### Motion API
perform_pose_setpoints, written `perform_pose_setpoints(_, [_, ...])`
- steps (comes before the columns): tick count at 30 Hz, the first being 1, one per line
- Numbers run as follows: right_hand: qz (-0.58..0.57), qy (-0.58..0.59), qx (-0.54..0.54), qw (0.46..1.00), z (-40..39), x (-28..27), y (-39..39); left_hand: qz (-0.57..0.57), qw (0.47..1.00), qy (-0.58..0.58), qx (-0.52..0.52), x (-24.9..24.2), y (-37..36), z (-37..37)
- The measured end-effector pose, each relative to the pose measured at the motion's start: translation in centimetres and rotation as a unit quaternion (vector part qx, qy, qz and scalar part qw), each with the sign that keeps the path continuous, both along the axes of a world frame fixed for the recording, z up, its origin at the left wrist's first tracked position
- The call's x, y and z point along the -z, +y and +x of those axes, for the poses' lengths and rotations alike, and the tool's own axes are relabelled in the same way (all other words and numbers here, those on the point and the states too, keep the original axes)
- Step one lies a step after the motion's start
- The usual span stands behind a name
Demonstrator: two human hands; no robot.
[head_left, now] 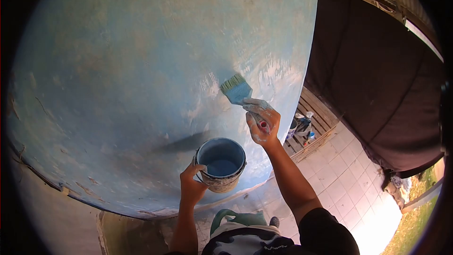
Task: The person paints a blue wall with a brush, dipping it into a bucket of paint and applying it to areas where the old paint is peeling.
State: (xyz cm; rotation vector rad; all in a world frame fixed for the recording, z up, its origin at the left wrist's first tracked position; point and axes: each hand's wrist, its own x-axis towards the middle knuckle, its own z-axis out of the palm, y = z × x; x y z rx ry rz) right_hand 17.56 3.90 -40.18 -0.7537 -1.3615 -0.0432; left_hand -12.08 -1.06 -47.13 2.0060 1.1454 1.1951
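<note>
In my right hand (262, 122) is a wide paintbrush (237, 90), its handle wrapped by the fingers and its bristles up against the wall. Whitish-blue paint smears the fingers and the brush's ferrule. White streaks mark the blue-painted wall (127, 66) around the bristles. Lower down, my left hand (193, 184) grips a paint bucket (221, 179) by its side, the thumb over the rim. Blue paint lies in the bottom of the bucket, and its outer side is spattered.
A slatted wooden bench (316, 108) to the right carries a small tub and a plastic bag (304, 122). Dark cloth (373, 71) hangs beyond it. Pale tiles (349, 160) cover the floor. A green watering-can-like object (236, 218) stands close to my body.
</note>
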Motion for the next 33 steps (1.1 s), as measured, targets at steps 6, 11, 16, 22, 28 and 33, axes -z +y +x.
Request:
perform_pose_setpoints(6, [-0.09,0.04,-0.011,0.995,-0.9,10.1,-0.7,0.007,1.0,0.027,-0.012,1.1,0.4,-2.2])
perform_pose_setpoints(11, [-0.087,0.006,-0.029,0.996,-1.6,4.4,-1.9,0.039,0.999,0.007,-0.022,1.7,0.5,-3.1])
perform_pose_setpoints(16, [0.034,-0.04,0.002,0.999,-2.0,-0.6,-0.4,0.069,0.997,0.009,-0.022,1.8,0.5,-3.0])
perform_pose_setpoints(22, [-0.1,0.049,-0.005,0.994,-2.6,10.7,0.0,0.061,0.997,-0.037,-0.019,0.8,0.1,-2.1])
perform_pose_setpoints(28, [-0.15,0.021,0.002,0.988,-2.8,7.7,-1.6,0.052,0.999,-0.007,-0.009,1.0,-0.2,-2.5])
perform_pose_setpoints(33, [-0.006,0.027,-0.045,0.999,-3.1,-0.7,-1.5,0.098,0.994,0.05,-0.018,0.2,-1.1,-1.3])
